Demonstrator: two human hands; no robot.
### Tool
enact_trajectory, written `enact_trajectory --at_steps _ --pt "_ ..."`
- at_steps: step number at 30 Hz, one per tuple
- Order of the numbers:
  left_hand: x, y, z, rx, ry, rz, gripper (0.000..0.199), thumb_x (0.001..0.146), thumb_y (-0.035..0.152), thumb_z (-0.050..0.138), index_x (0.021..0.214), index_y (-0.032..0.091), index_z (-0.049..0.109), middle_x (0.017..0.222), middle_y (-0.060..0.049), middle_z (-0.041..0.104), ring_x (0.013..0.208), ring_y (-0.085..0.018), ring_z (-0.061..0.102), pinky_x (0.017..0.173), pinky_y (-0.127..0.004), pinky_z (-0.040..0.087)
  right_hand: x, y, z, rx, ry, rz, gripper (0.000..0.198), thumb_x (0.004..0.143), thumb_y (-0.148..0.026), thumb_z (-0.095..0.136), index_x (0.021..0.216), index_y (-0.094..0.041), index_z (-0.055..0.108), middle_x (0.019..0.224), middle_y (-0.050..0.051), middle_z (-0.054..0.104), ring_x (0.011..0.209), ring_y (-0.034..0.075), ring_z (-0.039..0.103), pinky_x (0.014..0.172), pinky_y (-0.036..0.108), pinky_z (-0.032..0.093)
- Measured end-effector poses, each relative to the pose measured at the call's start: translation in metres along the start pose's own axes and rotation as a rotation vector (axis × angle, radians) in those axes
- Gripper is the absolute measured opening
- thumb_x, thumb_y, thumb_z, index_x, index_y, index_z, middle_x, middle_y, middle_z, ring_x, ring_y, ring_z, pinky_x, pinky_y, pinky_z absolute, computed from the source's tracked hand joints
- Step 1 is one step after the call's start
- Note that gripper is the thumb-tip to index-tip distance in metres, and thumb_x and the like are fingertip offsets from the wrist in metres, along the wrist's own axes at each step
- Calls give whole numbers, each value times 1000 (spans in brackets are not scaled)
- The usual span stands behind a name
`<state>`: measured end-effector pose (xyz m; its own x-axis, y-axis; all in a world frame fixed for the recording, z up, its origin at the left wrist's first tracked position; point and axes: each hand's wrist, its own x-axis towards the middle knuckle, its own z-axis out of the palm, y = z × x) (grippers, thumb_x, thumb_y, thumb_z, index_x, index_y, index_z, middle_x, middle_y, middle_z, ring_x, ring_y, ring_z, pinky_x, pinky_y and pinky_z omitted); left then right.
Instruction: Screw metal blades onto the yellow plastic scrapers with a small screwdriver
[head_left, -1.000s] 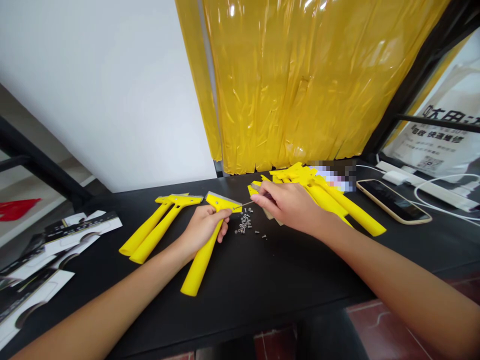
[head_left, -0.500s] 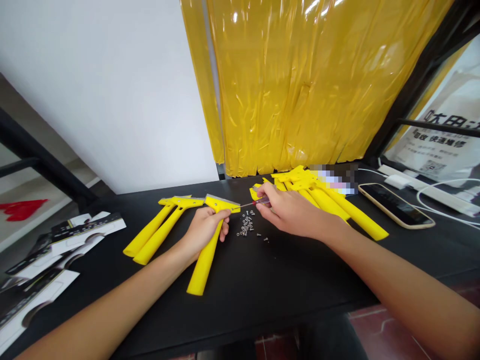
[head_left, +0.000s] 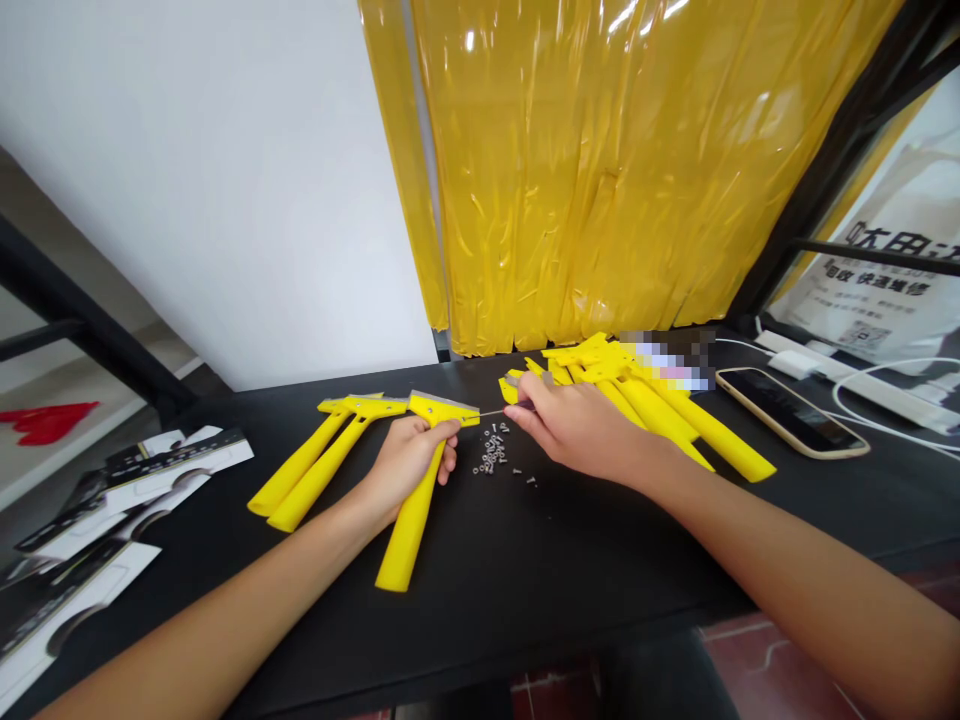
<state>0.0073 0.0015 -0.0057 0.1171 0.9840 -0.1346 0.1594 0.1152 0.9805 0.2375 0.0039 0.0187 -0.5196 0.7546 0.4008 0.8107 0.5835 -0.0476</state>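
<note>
My left hand is closed round the neck of a yellow scraper, whose wide head with a metal edge lies above my thumb. In my right hand I grip a screwdriver; its thin shaft points left, and the tip meets the right end of the scraper's head. My fingers hide most of the screwdriver's handle. Small screws and nuts lie scattered between my hands. Two more yellow scrapers rest side by side to the left.
A pile of yellow scrapers lies behind my right hand. Further right are a phone and a white power strip with cables. Printed cards overlap at the left of the black table. A yellow plastic curtain hangs behind.
My right hand has turned slightly around the screwdriver, so its handle shows less. My left hand and the scraper have stayed almost still.
</note>
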Motion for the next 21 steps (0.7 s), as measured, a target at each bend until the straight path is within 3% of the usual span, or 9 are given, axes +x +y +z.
enact_trajectory --at_steps 5,10,17,21 --pt "-2 3 2 4 4 -7 25 82 29 66 60 21 58 50 -3 58 43 -16 52 46 -27 39 1 0 1 18 29 83 39 102 -50 34 99 -20 59 86 8 72 76 25 66 61 32 31" --pt "-3 3 2 -3 27 -1 27 83 31 65 59 21 57 50 -3 58 42 -14 52 46 -26 38 -1 1 -2 89 -19 10 29 101 -42 40 107 -17 54 88 7 72 73 23 65 59 32 30" --pt "0 -2 3 42 22 14 29 86 35 61 64 17 58 48 -3 59 40 -13 51 44 -24 38 1 0 -1 6 18 69 46 105 -45 27 93 -21 65 78 5 71 71 22 64 63 31 31" --pt "1 -2 3 28 43 7 28 86 32 62 64 15 59 48 -3 59 39 -12 51 44 -23 38 -1 1 -4 50 -2 40 34 101 -45 40 106 -19 61 84 6 72 73 22 64 62 31 33"
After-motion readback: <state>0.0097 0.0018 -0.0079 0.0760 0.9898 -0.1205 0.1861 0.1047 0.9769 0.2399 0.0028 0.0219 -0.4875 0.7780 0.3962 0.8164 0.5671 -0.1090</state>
